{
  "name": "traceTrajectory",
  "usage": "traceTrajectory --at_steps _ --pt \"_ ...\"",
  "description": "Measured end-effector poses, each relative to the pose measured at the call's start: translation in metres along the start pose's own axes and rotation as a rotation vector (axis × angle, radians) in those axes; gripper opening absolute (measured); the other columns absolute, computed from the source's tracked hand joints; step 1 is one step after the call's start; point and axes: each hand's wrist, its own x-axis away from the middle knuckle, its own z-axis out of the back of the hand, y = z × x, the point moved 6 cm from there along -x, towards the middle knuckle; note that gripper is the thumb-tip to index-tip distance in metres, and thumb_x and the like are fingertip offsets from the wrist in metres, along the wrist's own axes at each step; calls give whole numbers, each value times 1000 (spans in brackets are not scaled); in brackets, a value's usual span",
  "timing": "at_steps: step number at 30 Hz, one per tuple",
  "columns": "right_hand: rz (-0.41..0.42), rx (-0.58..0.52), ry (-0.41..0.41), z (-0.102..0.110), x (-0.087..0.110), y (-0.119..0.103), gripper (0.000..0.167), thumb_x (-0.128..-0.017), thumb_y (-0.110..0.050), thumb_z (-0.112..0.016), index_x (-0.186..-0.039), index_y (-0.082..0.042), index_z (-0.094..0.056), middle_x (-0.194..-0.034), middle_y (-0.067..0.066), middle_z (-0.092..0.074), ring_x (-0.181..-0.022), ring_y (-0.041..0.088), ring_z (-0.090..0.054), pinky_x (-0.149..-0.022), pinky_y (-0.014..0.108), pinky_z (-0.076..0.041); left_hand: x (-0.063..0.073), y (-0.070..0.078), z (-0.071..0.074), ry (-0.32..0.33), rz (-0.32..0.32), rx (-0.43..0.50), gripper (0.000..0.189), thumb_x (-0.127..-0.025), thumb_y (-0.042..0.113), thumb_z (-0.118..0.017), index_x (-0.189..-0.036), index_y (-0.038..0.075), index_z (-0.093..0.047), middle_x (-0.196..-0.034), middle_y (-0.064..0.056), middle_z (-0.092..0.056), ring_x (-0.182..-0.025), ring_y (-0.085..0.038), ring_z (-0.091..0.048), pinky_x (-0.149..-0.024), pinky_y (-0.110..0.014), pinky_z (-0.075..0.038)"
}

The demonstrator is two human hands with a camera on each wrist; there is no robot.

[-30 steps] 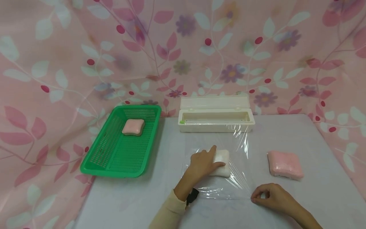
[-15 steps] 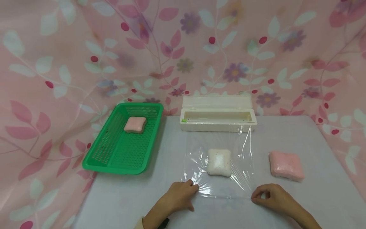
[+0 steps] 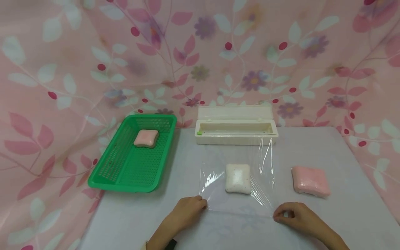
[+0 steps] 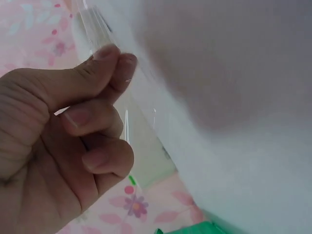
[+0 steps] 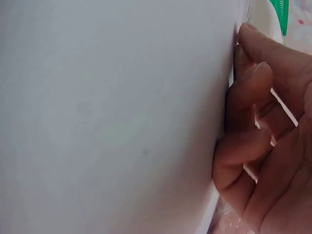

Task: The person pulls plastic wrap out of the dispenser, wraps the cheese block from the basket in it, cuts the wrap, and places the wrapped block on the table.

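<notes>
A sheet of clear plastic wrap stretches from the white dispenser box toward me. On or under it lies a white, pillow-shaped bar of soap. My left hand pinches the near left corner of the wrap between thumb and forefinger; in the left wrist view that hand has its other fingers curled. At the near right corner, my right hand pinches the wrap. Its fingertips stay close to the tabletop in the right wrist view, where the hand appears at the right.
Right of the wrap lies a pink bar of soap with a shiny surface. A green basket stands at the left with another pink bar of soap inside. The dispenser's lid stands raised before a floral curtain.
My left hand has left the white soap, moved down and left, and taken hold of the wrap's near left corner. The wrap's near edge is now straighter. My right hand keeps its place.
</notes>
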Motion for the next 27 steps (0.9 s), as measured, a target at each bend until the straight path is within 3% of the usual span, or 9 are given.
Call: traceTrajectory --at_steps 7,13,21,27 --pt "-163 132 59 20 1 -10 8 -83 -30 -79 -88 -33 -73 -72 -20 -58 -61 -1 -49 -53 23 -39 -5 -16 15 -8 37 206 13 -89 9 -72 -87 16 -61 -80 11 -53 -66 -3 -48 -59 -20 -43" --pt "-152 136 224 52 -15 -21 11 -81 -20 -81 -87 -25 -73 -80 -17 -65 -62 4 -52 -54 24 -42 -22 -34 27 52 91 372 10 -93 9 -68 -93 17 -62 -83 11 -59 -73 -3 -53 -66 -23 -48" --pt "-277 136 272 69 -52 -13 12 -90 -26 -74 -93 -14 -73 -85 -4 -67 -73 16 -54 -58 27 -45 -50 -55 44 159 103 318 10 -92 9 -70 -95 16 -64 -84 9 -63 -74 -6 -56 -67 -26 -49" --pt "-290 145 284 74 -76 -1 17 -93 -29 -70 -95 -12 -73 -89 1 -69 -80 20 -58 -66 33 -45 -71 -72 35 117 165 332 4 -93 12 -68 -95 15 -65 -82 8 -62 -73 -8 -55 -65 -27 -47"
